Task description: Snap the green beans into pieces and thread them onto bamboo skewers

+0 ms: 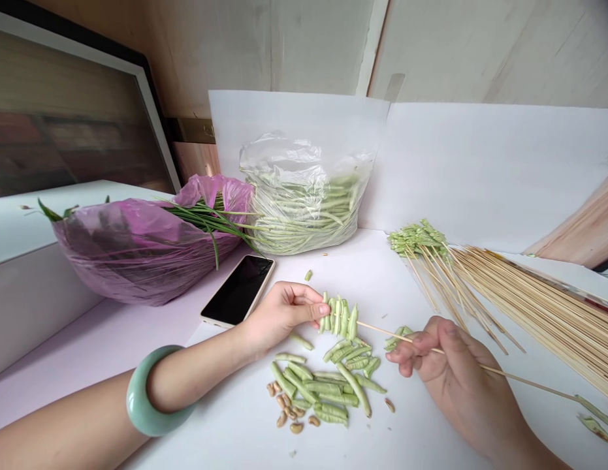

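Note:
Between the fingertips of my left hand (296,310) is a row of green bean pieces (341,316), threaded crosswise on a thin wooden skewer (375,328). My right hand (453,372) pinches the skewer's bare shaft, which runs on past the palm to the lower right. Loose cut bean pieces (328,388) lie in a pile on the white surface below the hands. Tan beans (296,428) are scattered at the pile's left side. A few more cut pieces (400,336) lie by my right fingertips, partly hidden.
Finished-looking bean skewers (418,238) and a stack of bare skewers (533,307) lie at the right. A black-screened phone (239,289) rests left of my hand. Behind stand a clear bag of long beans (304,202) and a purple bag of green stalks (147,251).

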`<state>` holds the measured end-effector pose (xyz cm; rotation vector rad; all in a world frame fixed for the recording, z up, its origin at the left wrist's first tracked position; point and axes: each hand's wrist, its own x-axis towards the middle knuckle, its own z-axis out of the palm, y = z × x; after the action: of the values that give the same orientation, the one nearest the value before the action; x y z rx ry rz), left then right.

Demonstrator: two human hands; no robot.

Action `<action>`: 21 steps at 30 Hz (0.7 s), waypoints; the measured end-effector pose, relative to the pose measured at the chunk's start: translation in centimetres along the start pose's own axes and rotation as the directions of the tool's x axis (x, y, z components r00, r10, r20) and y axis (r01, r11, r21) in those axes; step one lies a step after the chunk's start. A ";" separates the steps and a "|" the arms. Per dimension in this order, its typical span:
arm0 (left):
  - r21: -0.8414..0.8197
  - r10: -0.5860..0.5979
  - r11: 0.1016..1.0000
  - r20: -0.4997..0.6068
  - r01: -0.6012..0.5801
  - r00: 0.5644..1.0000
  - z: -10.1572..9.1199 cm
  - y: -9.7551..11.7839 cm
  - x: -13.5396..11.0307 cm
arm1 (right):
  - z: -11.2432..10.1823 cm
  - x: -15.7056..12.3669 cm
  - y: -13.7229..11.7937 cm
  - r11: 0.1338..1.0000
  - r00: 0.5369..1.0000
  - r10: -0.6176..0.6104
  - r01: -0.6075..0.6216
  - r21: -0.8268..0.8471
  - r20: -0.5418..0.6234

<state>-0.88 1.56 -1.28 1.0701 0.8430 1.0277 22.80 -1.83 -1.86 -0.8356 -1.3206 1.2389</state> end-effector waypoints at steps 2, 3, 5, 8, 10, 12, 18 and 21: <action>-0.025 -0.016 1.000 0.006 0.016 1.000 0.1 0.0 0.0 | -0.2 0.0 0.1 1.000 1.000 0.014 -0.014 0.008 -0.019; -0.037 -0.029 0.999 0.008 0.030 1.000 0.1 0.0 0.0 | -0.2 0.1 0.2 1.000 1.000 0.021 -0.020 0.010 -0.020; -0.048 -0.055 0.997 0.022 0.056 0.998 0.2 0.0 0.0 | -0.2 0.0 0.3 0.999 0.999 0.030 -0.030 0.013 -0.014; -0.043 -0.057 0.997 0.050 0.059 0.997 0.3 -0.2 -0.1 | 0.0 0.0 0.2 0.999 0.999 0.044 -0.044 0.016 -0.020; -0.040 -0.048 0.998 0.055 0.051 0.997 0.2 -0.2 -0.1 | 0.4 0.1 0.0 0.999 0.998 0.045 -0.044 0.017 -0.042; -0.029 -0.035 0.999 0.050 0.037 0.998 0.2 -0.2 -0.1 | 0.7 0.3 -0.2 0.999 0.997 0.036 -0.034 0.019 -0.068; 0.005 0.025 1.000 0.046 -0.026 0.999 0.2 0.0 -0.1 | 0.8 0.5 -0.6 0.998 0.996 0.049 -0.047 0.031 -0.070; 0.008 0.044 0.999 0.050 -0.044 0.998 0.2 0.0 -0.1 | 0.2 0.5 -0.5 0.996 0.996 0.082 -0.081 0.034 -0.029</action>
<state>-0.73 1.40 -1.20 1.1223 0.7877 1.0302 22.62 -1.52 -1.25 -0.8892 -1.2495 1.3035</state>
